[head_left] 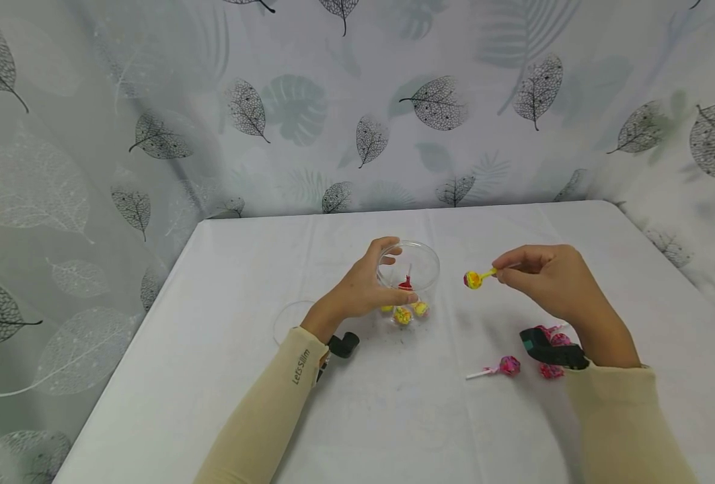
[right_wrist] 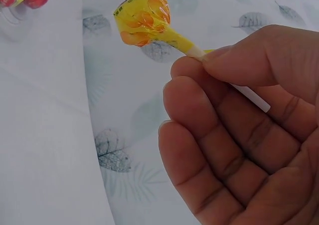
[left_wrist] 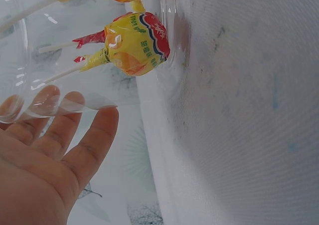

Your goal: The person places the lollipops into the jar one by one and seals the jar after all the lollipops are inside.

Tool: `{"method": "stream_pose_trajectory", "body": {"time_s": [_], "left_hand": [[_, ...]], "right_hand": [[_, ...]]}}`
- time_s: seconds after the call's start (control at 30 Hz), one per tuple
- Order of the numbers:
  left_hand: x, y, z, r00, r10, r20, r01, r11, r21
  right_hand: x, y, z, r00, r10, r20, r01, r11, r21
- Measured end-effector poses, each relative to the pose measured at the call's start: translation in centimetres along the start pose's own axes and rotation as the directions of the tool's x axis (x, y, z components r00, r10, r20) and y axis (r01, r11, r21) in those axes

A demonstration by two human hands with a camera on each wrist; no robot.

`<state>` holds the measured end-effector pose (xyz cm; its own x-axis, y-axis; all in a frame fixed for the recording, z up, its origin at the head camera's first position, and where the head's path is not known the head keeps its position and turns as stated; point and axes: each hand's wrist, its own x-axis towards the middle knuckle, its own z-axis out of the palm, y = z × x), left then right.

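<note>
My left hand (head_left: pixel 363 286) holds a clear round jar (head_left: pixel 428 272) by its side, thumb in front and fingers round the far side. Several wrapped lollipops stand heads down inside, yellow ones (head_left: pixel 402 315) and a red one (head_left: pixel 405 284), their sticks pointing up. Right of the jar, my right hand (head_left: pixel 551 279) pinches the white stick of a yellow lollipop (head_left: pixel 473 279) between thumb and index finger. Its yellow and orange wrapped head (right_wrist: pixel 143 18) points left towards the jar, above the table. In the left wrist view, fingertips show against the jar wall beside a yellow lollipop (left_wrist: pixel 137 45).
A pink lollipop (head_left: pixel 509 366) lies on the white tablecloth (head_left: pixel 393 417), its stick to the left. More pink lollipops (head_left: pixel 551 371) lie under my right wrist, partly hidden. A clear round lid (head_left: pixel 286 323) lies behind my left forearm. Leaf-patterned curtains (head_left: pixel 296 107) surround the table.
</note>
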<state>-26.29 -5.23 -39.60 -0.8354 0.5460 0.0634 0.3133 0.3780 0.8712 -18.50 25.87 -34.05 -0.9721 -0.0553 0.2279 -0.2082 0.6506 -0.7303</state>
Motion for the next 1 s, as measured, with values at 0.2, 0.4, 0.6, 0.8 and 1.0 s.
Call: {"method": "stream_pose_trajectory", "body": {"time_s": [0.2, 0.4, 0.6, 0.8, 1.0], "left_hand": [[0.1, -0.1, 0.0, 1.000, -0.007, -0.001, 0.007, 1.000, 0.003], [0.1, -0.2, 0.0, 1.000, -0.004, 0.009, 0.004, 1.000, -0.008], [0.2, -0.1, 0.0, 1.000, -0.001, 0.010, 0.001, 1.000, -0.008], [0.1, 0.0, 0.0, 1.000, -0.014, 0.008, 0.014, 1.000, 0.000], [0.1, 0.1, 0.0, 1.000, -0.012, 0.002, 0.012, 1.000, 0.019]], "right_hand": [[0.3, -0.6, 0.2, 1.000, -0.013, -0.025, 0.013, 1.000, -0.002], [0.4, -1.2, 0.6, 0.999, -0.003, -0.049, 0.003, 1.000, 0.001], [0.3, -1.5, 1.1, 0.994, -0.039, -0.105, 0.042, 0.999, 0.026], [0.3, -1.9, 1.7, 0.985, -0.084, -0.152, 0.087, 0.996, 0.012], [0.4, -2.5, 2.3, 0.981, -0.086, -0.172, 0.092, 0.995, 0.029]]}}
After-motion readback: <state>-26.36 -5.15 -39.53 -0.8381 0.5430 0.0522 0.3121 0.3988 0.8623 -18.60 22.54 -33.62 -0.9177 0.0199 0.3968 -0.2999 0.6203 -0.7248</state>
